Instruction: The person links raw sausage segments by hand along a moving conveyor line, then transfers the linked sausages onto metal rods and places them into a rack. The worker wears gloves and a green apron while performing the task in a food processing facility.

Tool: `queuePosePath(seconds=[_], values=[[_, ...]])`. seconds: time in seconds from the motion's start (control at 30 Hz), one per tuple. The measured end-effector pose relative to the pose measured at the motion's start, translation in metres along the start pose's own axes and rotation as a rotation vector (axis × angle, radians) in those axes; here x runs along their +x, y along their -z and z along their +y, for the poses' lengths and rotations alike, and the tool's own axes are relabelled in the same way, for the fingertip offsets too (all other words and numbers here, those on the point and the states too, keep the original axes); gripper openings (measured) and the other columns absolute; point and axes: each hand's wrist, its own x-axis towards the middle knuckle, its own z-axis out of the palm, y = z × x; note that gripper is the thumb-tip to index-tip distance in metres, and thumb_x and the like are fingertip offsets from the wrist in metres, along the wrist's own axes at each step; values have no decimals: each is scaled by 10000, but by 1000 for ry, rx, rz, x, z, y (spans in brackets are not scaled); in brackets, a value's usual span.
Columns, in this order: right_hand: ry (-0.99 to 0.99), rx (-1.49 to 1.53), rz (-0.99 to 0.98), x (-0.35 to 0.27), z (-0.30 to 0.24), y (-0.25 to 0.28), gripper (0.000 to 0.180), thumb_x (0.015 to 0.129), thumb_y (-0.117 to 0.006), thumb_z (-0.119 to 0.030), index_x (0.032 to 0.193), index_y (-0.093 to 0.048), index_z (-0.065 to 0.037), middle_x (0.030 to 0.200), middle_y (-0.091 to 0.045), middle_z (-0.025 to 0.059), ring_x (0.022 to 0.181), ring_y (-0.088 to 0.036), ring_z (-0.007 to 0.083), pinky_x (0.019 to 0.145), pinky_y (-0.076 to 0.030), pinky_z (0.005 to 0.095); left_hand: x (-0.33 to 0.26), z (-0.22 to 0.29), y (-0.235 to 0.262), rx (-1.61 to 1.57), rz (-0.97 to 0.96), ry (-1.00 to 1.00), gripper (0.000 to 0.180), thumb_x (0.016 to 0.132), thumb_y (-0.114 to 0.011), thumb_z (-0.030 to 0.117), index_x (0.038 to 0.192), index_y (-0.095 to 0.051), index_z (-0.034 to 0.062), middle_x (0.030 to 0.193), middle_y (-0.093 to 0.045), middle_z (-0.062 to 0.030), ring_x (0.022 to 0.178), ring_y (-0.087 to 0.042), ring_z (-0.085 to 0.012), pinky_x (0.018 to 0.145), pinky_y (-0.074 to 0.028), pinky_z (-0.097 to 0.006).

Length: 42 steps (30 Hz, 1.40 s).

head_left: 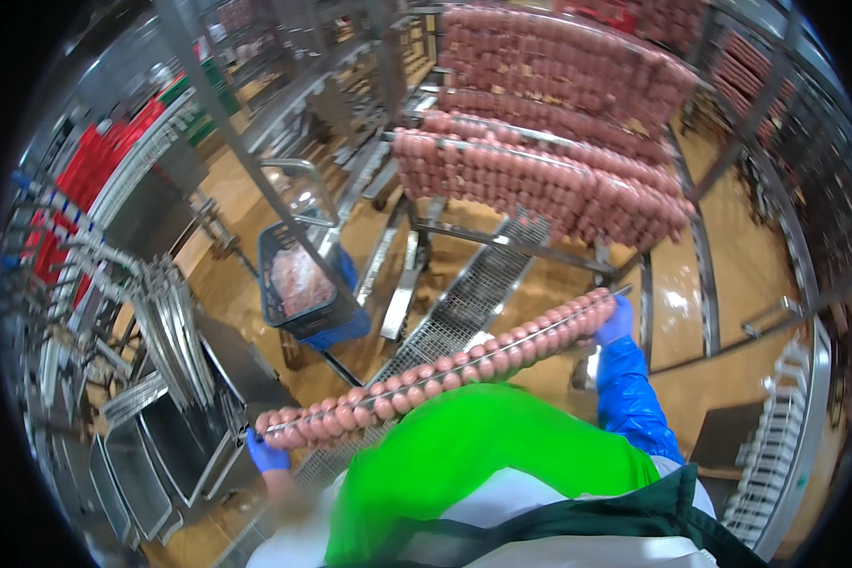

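A long metal rod point(625, 290) strung with pink linked sausages point(426, 386) spans the space in front of my green apron, its right end higher in the picture than its left. My left hand point(268, 453), in a blue glove, closes round the rod's left end beside the stacked metal equipment. At the other end my right hand point(616, 320), also blue-gloved below a shiny blue sleeve, grips the rod. Some fingers of both hands are hidden by the rod and sausages. Beyond them, a metal rack point(511, 244) carries several rows of hanging sausages point(549, 189).
A dark crate point(272, 275) holding pale pink meat sits on a blue crate point(339, 331) at left. Metal bins point(147, 478) and a bundle of rods point(172, 331) stand nearer. A floor grating point(483, 284) runs under the rack. Toothed metal rails point(776, 426) stand at right.
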Motion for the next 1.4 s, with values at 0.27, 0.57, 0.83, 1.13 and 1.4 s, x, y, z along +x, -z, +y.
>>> queuePosePath(seconds=[0.27, 0.57, 0.83, 1.13, 1.4], values=[[472, -313, 59, 194, -191, 8, 321, 931, -491, -222, 1161, -541, -5, 1160, -593, 138, 1079, -582, 269, 908, -502, 386, 33, -122, -162, -106, -386, 43, 310, 991, -355, 303, 1183, -485, 97, 1253, -529, -122, 1175, -497, -247, 1028, -389, -391], [681, -147, 278, 387, -457, 59, 468, 956, -422, -267, 1279, -481, 67, 1272, -542, 217, 1156, -528, 344, 1007, -410, 478, 69, -227, -447, -53, -432, -186, 409, 1008, -399, 257, 1303, -485, -13, 1324, -550, -137, 1193, -542, -240, 1055, -398, -386], [902, -99, 366, 455, -630, 129, 465, 959, -338, -272, 1265, -525, 23, 1363, -491, 237, 1271, -437, 385, 1084, -298, 545, 176, -220, -694, 21, -683, -439, 287, 1014, -393, 189, 1195, -553, 35, 1190, -587, -96, 1106, -560, -230, 992, -446, -374], [981, -380, 513, 438, -592, 135, 332, 876, -499, -165, 1126, -590, 34, 1162, -596, 172, 1065, -548, 293, 932, -412, 444, 345, -252, -917, -268, -701, -212, 187, 976, -506, 225, 851, -602, 124, 843, -625, -27, 772, -590, -222, 727, -509, -368], [1107, -1234, 779, 364, -455, 78, 251, 786, -672, -67, 1008, -635, 45, 950, -693, 115, 865, -652, 209, 781, -519, 344, 457, -285, -882, -249, -822, -133, 173, 913, -493, 199, 798, -601, 127, 834, -628, -78, 761, -597, -207, 674, -521, -348]])
